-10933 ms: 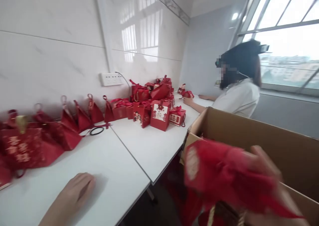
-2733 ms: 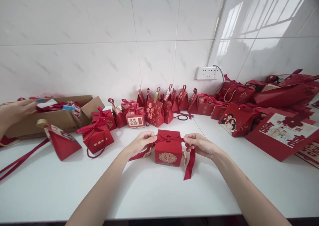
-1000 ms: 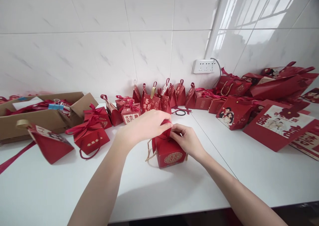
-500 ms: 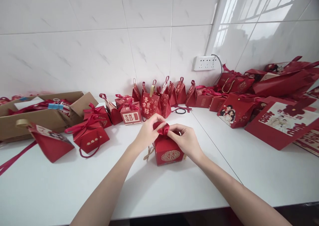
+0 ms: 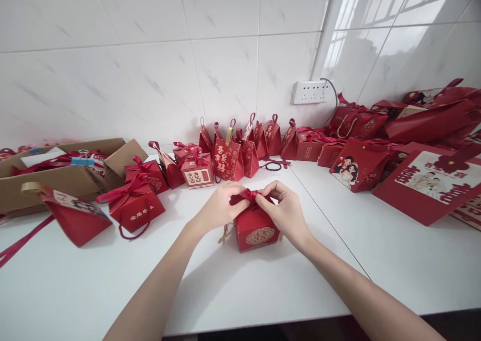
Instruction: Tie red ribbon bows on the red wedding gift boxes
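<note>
A red gift box with a gold round emblem on its front stands upright on the white table. On its top is a red ribbon bow. My left hand pinches the left side of the ribbon between thumb and fingers. The bow's right side is pinched by my right hand, its fingers curled. Gold cord hangs at the left of the box. The fingers partly cover the box's top and the ribbon's loops.
Left of me are a red box with a rope handle, a red triangular box and an open cardboard carton. Several red boxes line the tiled wall. A black ring lies behind my hands. Red packages pile up at right.
Both hands have moved slightly apart, and the bow between them looks tighter and flatter. The box has barely shifted, while the view has moved a little.
</note>
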The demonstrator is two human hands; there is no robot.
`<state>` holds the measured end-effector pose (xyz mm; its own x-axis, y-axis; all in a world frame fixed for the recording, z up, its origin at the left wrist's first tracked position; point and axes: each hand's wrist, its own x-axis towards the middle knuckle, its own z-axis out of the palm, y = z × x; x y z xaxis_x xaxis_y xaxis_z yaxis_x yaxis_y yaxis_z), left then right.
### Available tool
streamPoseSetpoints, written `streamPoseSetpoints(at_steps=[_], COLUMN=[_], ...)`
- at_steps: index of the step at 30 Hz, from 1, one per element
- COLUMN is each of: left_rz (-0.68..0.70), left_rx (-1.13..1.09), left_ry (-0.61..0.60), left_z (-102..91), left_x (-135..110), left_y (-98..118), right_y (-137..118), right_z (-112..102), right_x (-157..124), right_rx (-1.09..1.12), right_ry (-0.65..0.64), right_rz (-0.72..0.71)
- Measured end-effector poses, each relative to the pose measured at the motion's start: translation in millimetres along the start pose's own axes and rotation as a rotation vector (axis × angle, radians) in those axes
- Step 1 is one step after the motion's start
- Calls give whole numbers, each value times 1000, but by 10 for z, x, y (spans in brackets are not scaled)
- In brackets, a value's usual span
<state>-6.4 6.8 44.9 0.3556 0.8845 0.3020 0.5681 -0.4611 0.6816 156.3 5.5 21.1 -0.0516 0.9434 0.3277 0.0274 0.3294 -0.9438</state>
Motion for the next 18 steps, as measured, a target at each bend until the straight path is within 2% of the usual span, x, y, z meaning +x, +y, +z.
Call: streamPoseSetpoints(at_steps=[3, 7, 10, 13, 16, 18], left_rz=[-17, -53, -139, -193, -214, -224], left_rx=[-79, -294, -401, -462, -566, -625], left_ry=[-32, -130, -107, -69, -103, -128], left_z=[-11, -17, 11, 43, 51, 46], left_x=[-5, -11, 0, 12, 10, 6], left_y=[-11, -42, -58, -68, -69, -63], right_y=[0, 4, -3, -10, -2, 2], right_z=[-17, -34, -53, -97, -162, -206], right_x=[-7, -14, 4, 61, 124, 140], right_rx=[-79, -149, -149, -77, -74, -151], right_ry=[-33, -43, -70, -176, -236, -227], right_rz=[-45, -89, -104, -91, -104, -177])
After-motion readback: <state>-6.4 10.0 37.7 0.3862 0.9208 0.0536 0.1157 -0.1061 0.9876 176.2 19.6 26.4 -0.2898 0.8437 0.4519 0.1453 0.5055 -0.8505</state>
